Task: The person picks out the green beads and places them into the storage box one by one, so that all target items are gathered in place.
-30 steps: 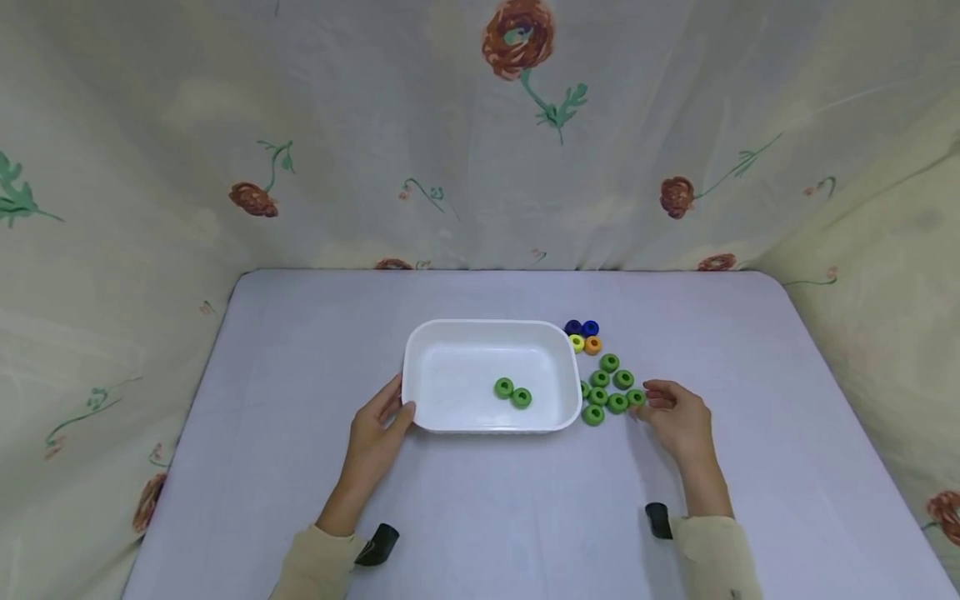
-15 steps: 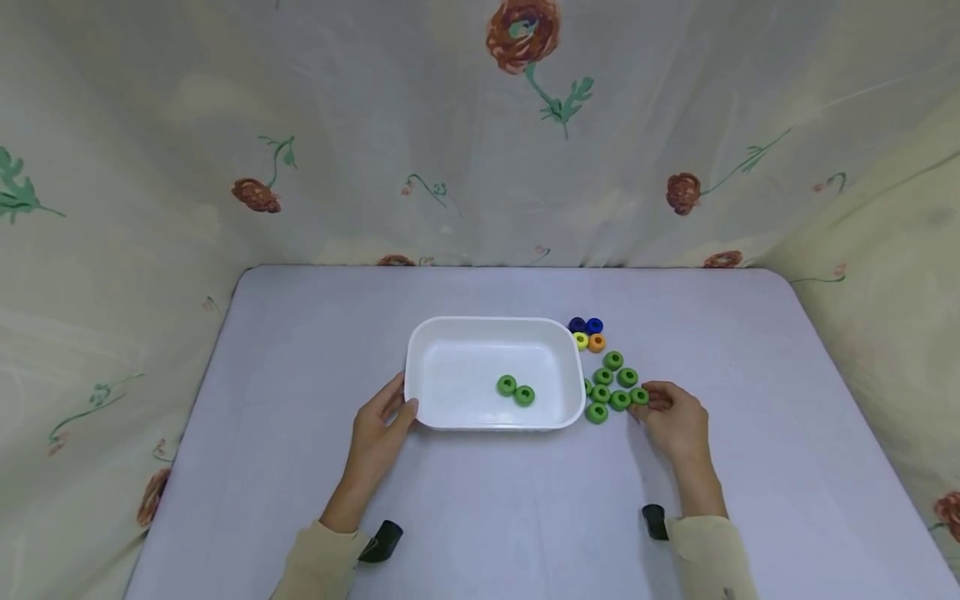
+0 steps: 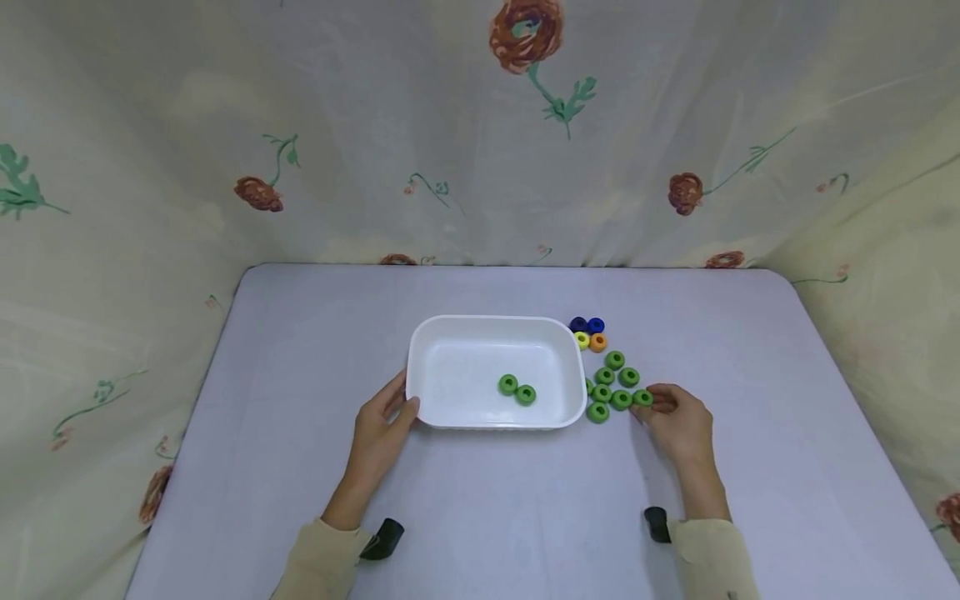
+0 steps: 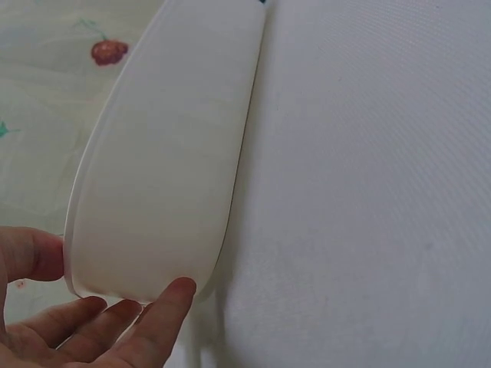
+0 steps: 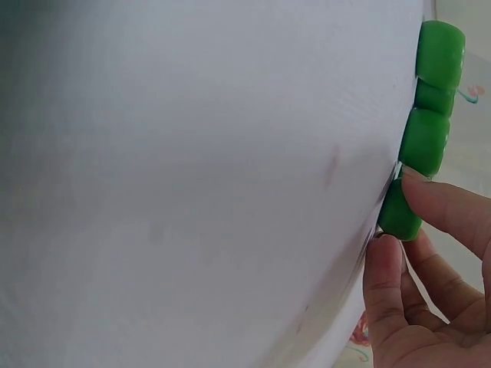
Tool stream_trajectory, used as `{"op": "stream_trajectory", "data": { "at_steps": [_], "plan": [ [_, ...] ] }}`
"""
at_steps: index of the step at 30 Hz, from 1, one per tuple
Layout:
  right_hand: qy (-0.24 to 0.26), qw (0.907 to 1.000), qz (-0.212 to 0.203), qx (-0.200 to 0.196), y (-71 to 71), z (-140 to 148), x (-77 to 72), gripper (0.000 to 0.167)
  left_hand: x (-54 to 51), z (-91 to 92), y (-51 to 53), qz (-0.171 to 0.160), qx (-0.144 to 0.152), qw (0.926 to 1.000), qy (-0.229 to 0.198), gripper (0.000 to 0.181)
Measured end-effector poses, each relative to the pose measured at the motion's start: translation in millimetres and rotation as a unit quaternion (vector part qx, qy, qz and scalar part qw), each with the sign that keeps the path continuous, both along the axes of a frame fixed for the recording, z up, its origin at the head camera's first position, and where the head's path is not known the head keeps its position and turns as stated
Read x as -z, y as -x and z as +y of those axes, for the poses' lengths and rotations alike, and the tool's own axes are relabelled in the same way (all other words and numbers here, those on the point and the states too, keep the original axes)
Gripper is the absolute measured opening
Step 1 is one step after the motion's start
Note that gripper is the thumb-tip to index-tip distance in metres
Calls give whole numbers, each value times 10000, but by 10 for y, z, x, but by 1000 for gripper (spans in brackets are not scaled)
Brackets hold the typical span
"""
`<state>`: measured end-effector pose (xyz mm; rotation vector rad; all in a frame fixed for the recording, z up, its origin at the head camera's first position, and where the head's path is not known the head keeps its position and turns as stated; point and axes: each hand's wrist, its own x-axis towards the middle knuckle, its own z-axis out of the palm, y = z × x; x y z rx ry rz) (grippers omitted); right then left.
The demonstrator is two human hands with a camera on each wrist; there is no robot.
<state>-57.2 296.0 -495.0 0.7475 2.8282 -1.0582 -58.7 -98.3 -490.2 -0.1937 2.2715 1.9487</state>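
Note:
A white tray (image 3: 457,383) lies on the table with two green beads (image 3: 508,384) inside. My left hand (image 3: 380,433) holds its left end, thumb at the rim and fingers against the outer wall; the left wrist view shows the fingertips on the tray (image 4: 161,169). Right of the tray lies a cluster of green beads (image 3: 602,392). My right hand (image 3: 682,425) pinches the rightmost green bead (image 3: 642,398) between thumb and fingers. In the right wrist view that bead (image 5: 399,211) is low on the cloth, beside other green beads (image 5: 424,142).
Two blue beads (image 3: 596,325), a yellow bead (image 3: 581,340) and an orange bead (image 3: 597,342) sit at the tray's upper right corner. The white table (image 3: 480,517) meets a flowered curtain (image 3: 450,125) at the back and sides.
My right hand has closed on the rightmost green bead and shifted it slightly right, away from its neighbour. The left hand keeps its hold on the tray. The head view has shifted a little.

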Motion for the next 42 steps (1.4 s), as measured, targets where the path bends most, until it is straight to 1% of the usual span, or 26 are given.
{"op": "stream_trajectory", "data": {
  "at_steps": [6,10,14,19,24,29,33,38,42],
  "plan": [
    [-13,10000,-17,16,-11,0,-4,41,-6,-4,-2,-41,-29,10000,-38,54],
    [-14,9996,5,280,-32,10,-43,42,-2,-4,-3,-38,-11,10000,-17,54],
    [25,9985,157,517,-37,10,-131,42,17,-8,-7,-38,-13,10000,-13,54],
    [132,9987,264,418,-17,-67,-318,45,40,-18,-12,-51,-2,10000,-56,54],
    [113,9987,476,124,41,-301,-529,45,28,-16,-10,-43,45,9999,-112,54],
    [31,9954,856,-431,108,-619,-654,41,11,-4,-10,-118,-4,9999,-19,55],
    [92,9904,1052,-896,171,-848,-659,40,15,-5,-10,-145,-16,9999,17,54],
    [-4,9853,988,-1393,261,-1076,-577,38,27,-7,-7,-60,-20,9999,-89,54],
    [-200,9815,898,-1681,332,-1196,-495,37,22,-14,1,-37,10,9999,-154,54]
  ]
}}
